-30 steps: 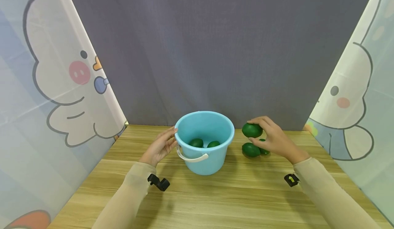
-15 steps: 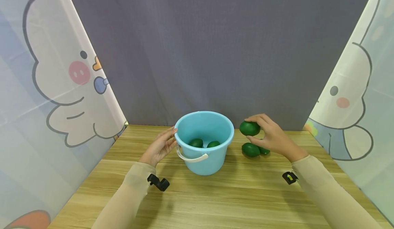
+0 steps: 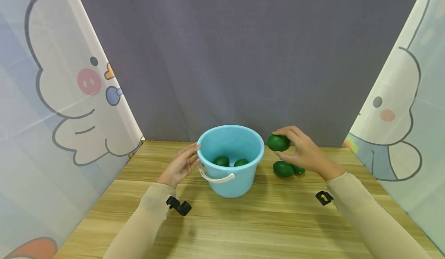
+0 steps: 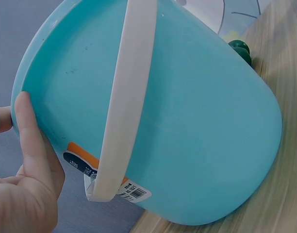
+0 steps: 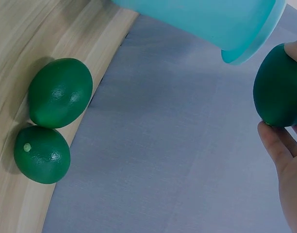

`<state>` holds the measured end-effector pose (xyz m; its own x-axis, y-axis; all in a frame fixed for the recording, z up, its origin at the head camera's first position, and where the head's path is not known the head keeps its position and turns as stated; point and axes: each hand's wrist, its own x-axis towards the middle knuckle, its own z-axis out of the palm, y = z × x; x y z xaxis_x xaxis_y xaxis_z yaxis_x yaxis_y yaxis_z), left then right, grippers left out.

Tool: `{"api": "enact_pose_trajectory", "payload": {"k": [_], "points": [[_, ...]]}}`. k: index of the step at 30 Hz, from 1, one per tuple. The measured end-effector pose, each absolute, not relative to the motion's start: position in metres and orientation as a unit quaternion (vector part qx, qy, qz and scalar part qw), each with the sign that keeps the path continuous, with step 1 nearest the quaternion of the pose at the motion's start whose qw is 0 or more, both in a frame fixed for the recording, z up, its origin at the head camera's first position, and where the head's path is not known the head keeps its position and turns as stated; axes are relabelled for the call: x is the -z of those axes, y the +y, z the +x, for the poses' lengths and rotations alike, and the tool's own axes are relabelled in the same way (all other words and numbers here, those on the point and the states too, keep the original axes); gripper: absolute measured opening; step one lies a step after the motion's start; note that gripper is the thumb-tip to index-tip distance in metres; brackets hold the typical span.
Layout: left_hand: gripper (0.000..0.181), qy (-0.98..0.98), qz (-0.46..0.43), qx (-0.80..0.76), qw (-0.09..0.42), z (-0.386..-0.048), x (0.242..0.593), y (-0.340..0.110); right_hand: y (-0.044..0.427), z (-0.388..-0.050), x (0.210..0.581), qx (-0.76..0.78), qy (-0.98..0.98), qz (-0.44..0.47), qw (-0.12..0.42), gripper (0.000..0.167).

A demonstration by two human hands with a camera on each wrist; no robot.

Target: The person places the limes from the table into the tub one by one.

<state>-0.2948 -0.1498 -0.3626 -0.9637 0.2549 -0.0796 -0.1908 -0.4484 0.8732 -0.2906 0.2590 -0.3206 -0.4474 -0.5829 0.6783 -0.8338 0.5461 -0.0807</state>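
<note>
A light blue bucket [image 3: 232, 181] stands upright on the wooden table, its white handle [image 4: 124, 97] hanging down one side. Two dark green limes [image 3: 221, 161] show inside it. My left hand [image 3: 180, 166] holds the bucket's rim from the left, fingers on both sides of the edge in the left wrist view. To the right of the bucket, my right hand [image 3: 306, 152] pinches another lime [image 3: 278, 142] between thumb and fingers, raised off the table and close to the rim. Below that hand, two more limes [image 5: 60, 92] lie touching each other on the table.
The wooden table [image 3: 243, 228] stretches toward the front. A grey cloth [image 3: 226, 58] hangs along its back edge, and sheets with cartoon prints [image 3: 69, 96] flank both sides. Black camera mounts [image 3: 179, 205] sit on both wrists.
My right hand has moved left and slightly up with the lime, closer to the bucket's rim. The left hand and the bucket have stayed in place.
</note>
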Motion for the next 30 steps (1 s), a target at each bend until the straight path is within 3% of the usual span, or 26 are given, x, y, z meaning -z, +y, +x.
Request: {"api": "enact_pose_trajectory", "payload": {"k": [30], "points": [[0.050, 0.509, 0.032, -0.850, 0.132, -0.294, 0.362, -0.149, 0.240, -0.293, 0.302, -0.203, -0.812, 0.458, 0.298, 0.061]]}}
